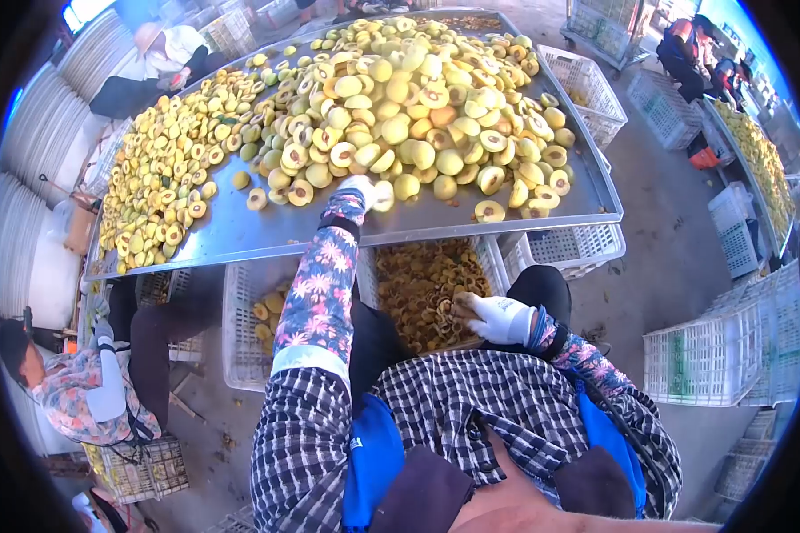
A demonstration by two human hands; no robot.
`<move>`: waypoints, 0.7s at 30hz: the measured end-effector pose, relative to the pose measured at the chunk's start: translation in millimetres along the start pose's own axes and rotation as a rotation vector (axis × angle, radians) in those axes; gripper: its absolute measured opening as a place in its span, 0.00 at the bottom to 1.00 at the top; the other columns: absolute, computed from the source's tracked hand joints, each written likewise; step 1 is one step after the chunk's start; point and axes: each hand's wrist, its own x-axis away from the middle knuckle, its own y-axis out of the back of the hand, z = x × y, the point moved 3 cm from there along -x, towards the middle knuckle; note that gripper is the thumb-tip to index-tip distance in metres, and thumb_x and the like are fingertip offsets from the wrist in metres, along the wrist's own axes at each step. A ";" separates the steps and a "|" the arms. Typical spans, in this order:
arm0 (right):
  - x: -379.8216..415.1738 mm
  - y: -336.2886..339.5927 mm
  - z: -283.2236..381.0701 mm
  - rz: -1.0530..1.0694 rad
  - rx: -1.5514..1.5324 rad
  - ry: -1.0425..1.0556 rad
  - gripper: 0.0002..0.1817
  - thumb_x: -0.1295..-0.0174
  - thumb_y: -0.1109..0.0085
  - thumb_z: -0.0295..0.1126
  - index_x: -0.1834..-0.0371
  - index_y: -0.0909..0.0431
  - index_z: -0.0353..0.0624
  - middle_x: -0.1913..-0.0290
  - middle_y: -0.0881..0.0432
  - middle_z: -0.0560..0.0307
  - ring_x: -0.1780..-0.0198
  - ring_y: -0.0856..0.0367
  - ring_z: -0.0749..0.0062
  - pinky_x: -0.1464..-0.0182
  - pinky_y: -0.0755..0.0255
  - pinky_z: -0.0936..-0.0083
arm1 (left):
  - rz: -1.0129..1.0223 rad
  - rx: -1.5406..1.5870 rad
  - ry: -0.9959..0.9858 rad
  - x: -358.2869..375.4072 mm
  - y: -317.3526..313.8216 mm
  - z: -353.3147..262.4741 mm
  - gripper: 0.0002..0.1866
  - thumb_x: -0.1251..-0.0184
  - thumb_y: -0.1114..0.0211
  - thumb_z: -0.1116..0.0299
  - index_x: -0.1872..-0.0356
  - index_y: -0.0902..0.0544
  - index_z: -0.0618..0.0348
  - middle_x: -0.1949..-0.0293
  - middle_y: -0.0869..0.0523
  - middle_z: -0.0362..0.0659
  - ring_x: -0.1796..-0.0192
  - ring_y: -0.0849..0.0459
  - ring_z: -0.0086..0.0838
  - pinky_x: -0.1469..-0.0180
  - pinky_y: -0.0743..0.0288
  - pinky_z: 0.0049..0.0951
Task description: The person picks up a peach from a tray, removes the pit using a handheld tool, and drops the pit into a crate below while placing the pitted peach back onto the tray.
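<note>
My left hand [357, 188], in a white glove, reaches over the table's front edge to the near side of a heap of halved yellow-green peaches [400, 115]. Its fingers are blurred and partly hidden against the fruit. The cut faces show brown-red centres, some with pits. My right hand [502, 320], also gloved in white, is low over a crate [498, 266] of brown pits and scraps [422, 289] between my knees. Its stained brown fingers are curled together, and I cannot tell what is in them.
The metal table [284, 226] has a raised rim. Beside the scrap crate is a white crate [240, 342] with fruit halves. More crates [587, 93] line the right side. A seated co-worker [89, 382] is at the left, another person [164, 58] at the far left corner.
</note>
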 end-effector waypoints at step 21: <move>0.6 65.3 33.5 -0.514 -0.164 0.210 0.26 0.34 0.46 0.35 0.35 0.39 0.37 0.52 0.19 0.37 0.50 0.19 0.45 0.50 0.25 0.63 | 0.108 2.164 -0.321 144.7 -42.4 -84.7 0.22 0.27 0.47 0.49 0.46 0.24 0.56 0.51 0.17 0.50 0.52 0.15 0.45 0.53 0.16 0.43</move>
